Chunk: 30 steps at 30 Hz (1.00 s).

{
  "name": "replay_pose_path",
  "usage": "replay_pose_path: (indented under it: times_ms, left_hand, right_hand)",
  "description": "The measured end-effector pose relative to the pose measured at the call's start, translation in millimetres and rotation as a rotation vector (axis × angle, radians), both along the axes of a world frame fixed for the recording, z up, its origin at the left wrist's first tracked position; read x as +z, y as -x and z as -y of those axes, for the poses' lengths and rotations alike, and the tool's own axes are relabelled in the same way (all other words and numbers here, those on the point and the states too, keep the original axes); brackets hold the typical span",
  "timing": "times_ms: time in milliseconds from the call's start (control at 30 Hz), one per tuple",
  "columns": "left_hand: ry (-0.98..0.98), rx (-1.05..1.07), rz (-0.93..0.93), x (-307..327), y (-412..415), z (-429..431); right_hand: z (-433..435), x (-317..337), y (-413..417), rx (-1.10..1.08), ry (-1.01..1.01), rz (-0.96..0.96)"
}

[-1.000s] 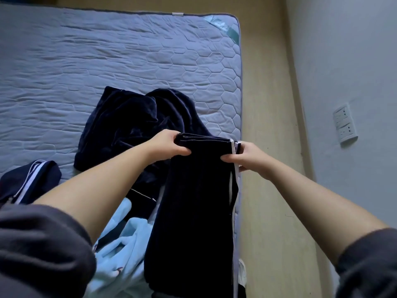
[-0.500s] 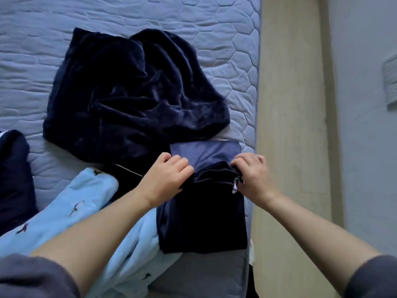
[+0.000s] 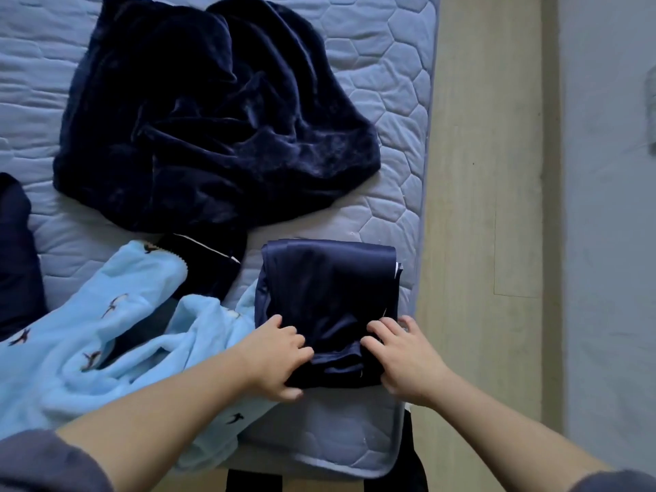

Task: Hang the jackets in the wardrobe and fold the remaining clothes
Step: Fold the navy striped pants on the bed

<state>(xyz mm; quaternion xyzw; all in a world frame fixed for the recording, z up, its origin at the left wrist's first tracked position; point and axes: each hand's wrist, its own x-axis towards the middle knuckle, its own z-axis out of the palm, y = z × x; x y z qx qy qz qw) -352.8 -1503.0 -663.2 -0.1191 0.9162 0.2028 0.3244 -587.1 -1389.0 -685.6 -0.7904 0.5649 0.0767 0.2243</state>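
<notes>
A folded garment [image 3: 328, 296], navy, is lying at the near right corner of the mattress [image 3: 390, 101], close to the edge beside the floor [image 3: 479, 172]; folded as it is, its kind is hard to read. The left hand [image 3: 273, 356] is pinching its bunched near edge, fingers [image 3: 294, 339] curled on top and thumb underneath. The right hand [image 3: 404, 360] is curling its fingers [image 3: 376, 332] over the same edge, thumb hidden. Just left, a pale blue fleece [image 3: 106, 332] is running under the left forearm and covering part of a dark piece [image 3: 209, 268]. A crumpled velvet heap [image 3: 213, 118] is being cut off at the top, another dark cloth [image 3: 14, 250] at the left border.
</notes>
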Motion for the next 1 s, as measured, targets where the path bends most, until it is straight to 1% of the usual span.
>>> replay_pose_path:
  times_ms: [33,67,100,133,167,200,233,267,400,500,600,633,733,767,833,933,1000]
  left_hand:
    - [-0.005,0.137,-0.007,6,3,1]
    - [0.030,0.251,-0.091,13,7,5]
    - [0.103,0.335,-0.229,17,12,9]
    - [0.174,0.413,-0.327,19,20,15]
    - [0.224,0.504,-0.383,21,30,24]
    - [0.232,0.573,-0.377,22,42,34]
    - [0.215,0.616,-0.334,21,56,46]
    - [0.178,0.629,-0.257,15,70,57]
    - [0.021,0.556,-0.004,-14,119,93]
    - [-0.079,0.513,0.141,-31,134,109]
    - [-0.157,0.507,0.187,-33,128,122]
    - [-0.186,0.511,0.173,-28,122,124]
    - [-0.257,0.602,0.023,7,97,121]
    - [-0.284,0.659,-0.029,26,86,117]
    - [-0.295,0.761,-0.105,71,60,106]
    - [-0.179,0.816,-0.216,152,24,78]
    - [-0.111,0.837,-0.361,209,6,57]
  right_hand:
    - [1,4,2,-0.143,-0.063,0.101]
    - [3,7,3,-0.363,-0.101,0.205]
    - [9,8,3,-0.622,-0.112,0.301]
    - [16,7,3,-0.887,-0.135,0.399]
    - [25,5,4,-1.118,-0.203,0.499]
    - [32,3,4,-1.287,-0.310,0.591]
    - [38,-2,3,-1.396,-0.409,0.657]
    - [42,-8,2,-1.458,-0.481,0.683]
    - [43,-31,-12,-1.556,-0.587,0.627]
    - [40,-38,-16,-1.510,-0.662,0.697]
    - [37,-28,-11,-1.410,-0.612,0.775]
    - [35,-21,-10,-1.367,-0.596,0.794]
    - [36,13,-2,-1.196,-0.496,0.807]
    - [38,28,2,-1.106,-0.447,0.774]
    - [48,67,11,-0.881,-0.363,0.650]
    - [67,143,15,-0.547,-0.244,0.463]
    - [79,197,12,-0.342,-0.148,0.372]
